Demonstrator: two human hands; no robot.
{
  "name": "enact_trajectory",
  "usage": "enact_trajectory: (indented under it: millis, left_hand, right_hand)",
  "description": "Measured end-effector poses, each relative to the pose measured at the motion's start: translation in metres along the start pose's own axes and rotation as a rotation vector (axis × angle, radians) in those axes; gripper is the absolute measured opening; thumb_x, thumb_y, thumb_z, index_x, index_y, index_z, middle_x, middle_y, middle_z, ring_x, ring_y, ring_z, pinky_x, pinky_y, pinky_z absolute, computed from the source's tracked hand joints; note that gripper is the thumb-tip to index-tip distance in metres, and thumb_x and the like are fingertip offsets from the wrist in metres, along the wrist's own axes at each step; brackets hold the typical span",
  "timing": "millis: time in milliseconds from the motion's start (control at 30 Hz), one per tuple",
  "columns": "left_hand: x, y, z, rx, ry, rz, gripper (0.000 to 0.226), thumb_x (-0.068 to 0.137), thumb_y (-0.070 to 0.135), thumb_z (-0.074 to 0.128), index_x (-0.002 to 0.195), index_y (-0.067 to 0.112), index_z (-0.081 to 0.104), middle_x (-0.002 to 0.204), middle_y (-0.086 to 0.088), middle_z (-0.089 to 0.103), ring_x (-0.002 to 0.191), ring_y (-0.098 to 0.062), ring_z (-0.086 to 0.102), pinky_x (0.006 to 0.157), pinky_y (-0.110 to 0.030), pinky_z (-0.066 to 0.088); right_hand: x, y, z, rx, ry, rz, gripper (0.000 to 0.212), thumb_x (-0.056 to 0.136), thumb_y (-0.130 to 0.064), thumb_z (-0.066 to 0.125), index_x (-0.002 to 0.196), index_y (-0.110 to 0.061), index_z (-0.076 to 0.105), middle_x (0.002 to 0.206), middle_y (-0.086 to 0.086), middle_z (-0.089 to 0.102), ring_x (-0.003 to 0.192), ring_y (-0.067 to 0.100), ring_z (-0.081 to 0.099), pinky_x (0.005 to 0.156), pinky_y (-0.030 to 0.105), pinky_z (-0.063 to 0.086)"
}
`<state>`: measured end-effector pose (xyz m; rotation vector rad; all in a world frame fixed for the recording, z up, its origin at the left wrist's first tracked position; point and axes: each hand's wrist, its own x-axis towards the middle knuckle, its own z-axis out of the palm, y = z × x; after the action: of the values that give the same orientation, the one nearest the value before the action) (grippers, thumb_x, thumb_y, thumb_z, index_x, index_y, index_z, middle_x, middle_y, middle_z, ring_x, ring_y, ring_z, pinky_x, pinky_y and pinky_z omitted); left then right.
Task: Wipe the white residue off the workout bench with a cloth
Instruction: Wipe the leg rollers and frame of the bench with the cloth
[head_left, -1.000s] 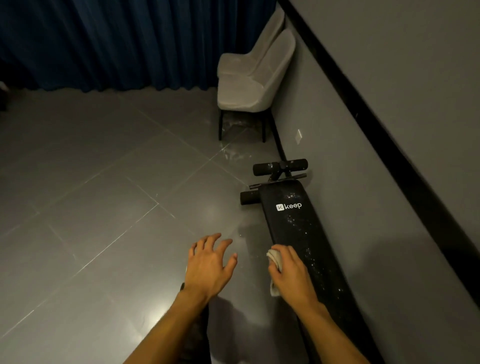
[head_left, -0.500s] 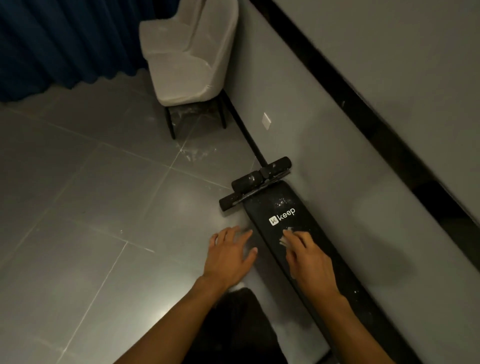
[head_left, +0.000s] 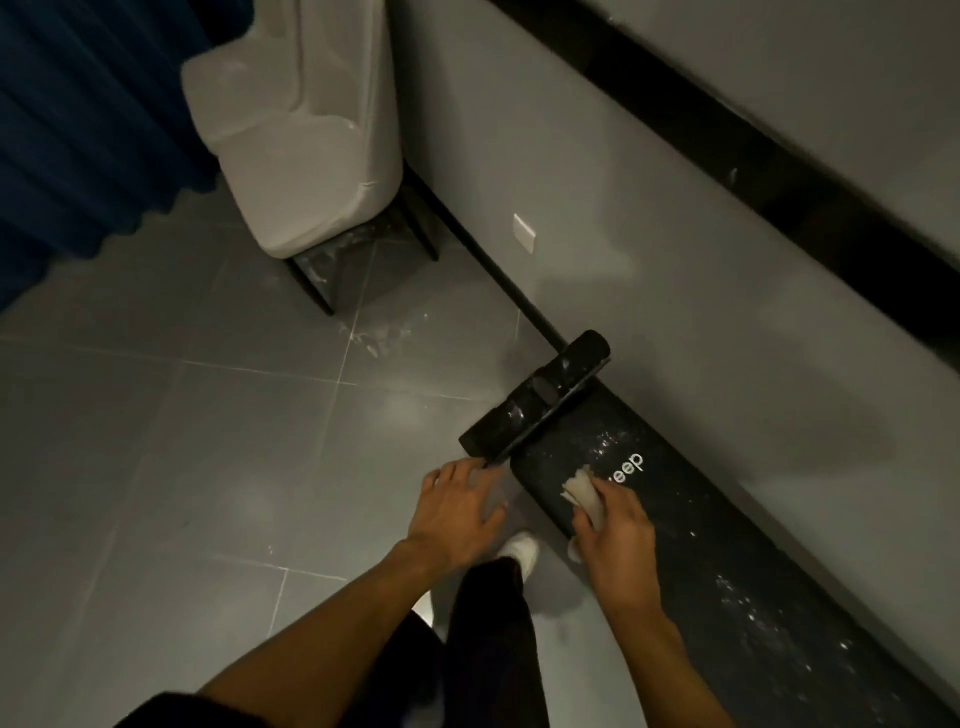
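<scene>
A person's dark trouser leg (head_left: 493, 649) and white shoe (head_left: 519, 551) stand below the two bare hands at the head end of a black workout bench (head_left: 701, 545) that lies along a grey wall (head_left: 623, 208). The right hand (head_left: 615, 540) holds a pale folded cloth (head_left: 584, 493) against the pad, fingers close together and bent over it, one end showing past the fingertips and another under the heel of the palm. The left hand (head_left: 457, 514) holds nothing, fingers spread above the floor (head_left: 182, 467).

White residue (head_left: 748, 608) speckles the pad behind the right wrist and again just beyond the cloth, beside the printed logo. Just past the left fingertips sit the bench's foot rollers (head_left: 535, 400). Farther off are white smears on the tiles (head_left: 384, 332), a pale chair (head_left: 306, 156) and a blue curtain (head_left: 67, 130).

The likely risk is a dry stroke that scatters the powder onto the floor or only streaks it along the pad. The cloth may also slip from under the fingers, since only part of it is covered. Specks near the wall-side edge could be missed.

The cloth and fingers cover the start of the logo, and the bench's near end runs out of frame. Whether the left fingertips touch the roller cannot be told. The dim light makes finer residue hard to judge.
</scene>
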<state>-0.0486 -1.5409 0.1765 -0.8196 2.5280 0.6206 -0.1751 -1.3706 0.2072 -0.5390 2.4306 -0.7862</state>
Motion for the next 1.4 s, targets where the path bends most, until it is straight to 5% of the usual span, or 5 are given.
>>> enact_trajectory:
  millis: [533, 967, 1167, 1300, 1400]
  left_hand:
    - [0.212, -0.088, 0.065, -0.157, -0.013, 0.491, 0.079, 0.09, 0.05, 0.064, 0.158, 0.04, 0.023, 0.157, -0.007, 0.023, 0.131, -0.027, 0.046, 0.103, -0.038, 0.051]
    - [0.257, -0.103, 0.11, -0.764, -0.154, 0.694, 0.081, 0.089, 0.006, 0.071, 0.148, 0.047, 0.034, 0.122, 0.009, 0.059, 0.083, -0.027, 0.067, 0.063, -0.036, 0.058]
    - [0.263, -0.111, 0.118, -0.801, -0.113, 0.774, 0.075, 0.078, 0.03, 0.068, 0.142, 0.054, 0.039, 0.117, -0.009, 0.062, 0.084, -0.046, 0.061, 0.061, -0.052, 0.054]
    - [0.263, -0.11, 0.116, -0.78, -0.101, 0.751, 0.081, 0.082, 0.017, 0.075, 0.147, 0.046, 0.035, 0.116, 0.01, 0.065, 0.099, -0.012, 0.068, 0.077, -0.024, 0.056]
    - [0.261, -0.109, 0.114, -0.788, -0.145, 0.726, 0.082, 0.084, 0.014, 0.072, 0.146, 0.053, 0.035, 0.118, 0.005, 0.066, 0.098, -0.027, 0.069, 0.08, -0.044, 0.061]
  right_hand:
    - [0.135, 0.035, 0.176, 0.255, 0.267, 0.043, 0.039, 0.088, 0.002, 0.065, 0.121, -0.018, 0.059, 0.12, -0.005, 0.042, 0.105, 0.007, 0.051, 0.094, 0.022, 0.046]
    - [0.193, 0.104, 0.215, 0.119, 0.432, -0.463, 0.027, 0.098, -0.043, 0.053, 0.122, -0.032, 0.06, 0.107, -0.009, 0.057, 0.094, -0.003, 0.055, 0.079, 0.001, 0.038]
    - [0.201, 0.1, 0.229, 0.159, 0.574, -0.621, 0.015, 0.096, -0.034, 0.06, 0.108, -0.028, 0.066, 0.096, -0.016, 0.065, 0.087, -0.007, 0.06, 0.071, 0.0, 0.038]
    - [0.183, 0.104, 0.236, 0.128, 0.517, -0.762, 0.013, 0.097, -0.021, 0.064, 0.108, -0.018, 0.07, 0.101, -0.01, 0.069, 0.091, -0.001, 0.065, 0.077, 0.007, 0.043]
    - [0.191, 0.104, 0.234, 0.079, 0.595, -0.708, 0.015, 0.095, -0.025, 0.065, 0.108, -0.019, 0.07, 0.1, -0.01, 0.068, 0.093, -0.003, 0.063, 0.081, 0.004, 0.041]
